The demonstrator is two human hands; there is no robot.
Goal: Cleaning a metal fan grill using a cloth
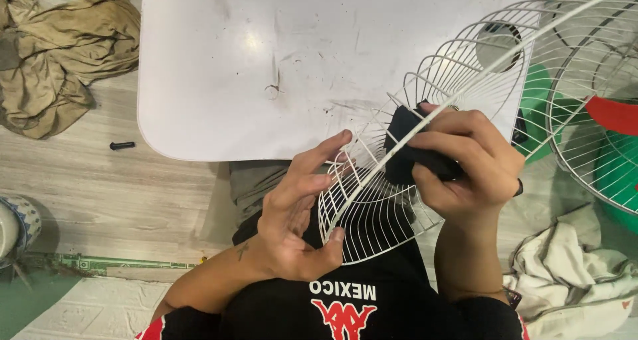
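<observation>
**Both hands on the white fan guard**

Your left hand point(292, 214) steadies the white wire fan guard point(425, 134) at its near rim: the fingers are spread and only loosely curled, fingertips touching the wires, thumb pressed against the rim at the bottom edge. It props the guard rather than clamping it.

Your right hand point(465, 164) is closed around a dark cloth point(409, 154), fingers wrapped over the top and thumb underneath, and it presses the cloth against the guard's wires near the thick rib that runs diagonally across it.

The guard lies tilted over your lap, its near end above your black shirt and its far end reaching up and right over the corner of the white table point(266, 61).

A second guard point(598, 101) sits at the far right, with green and red showing behind it. A tan rag point(60, 47) lies on the floor at upper left, a small black bolt point(122, 145) just beside the table's edge, and a whitish towel point(571, 273) at lower right.
</observation>
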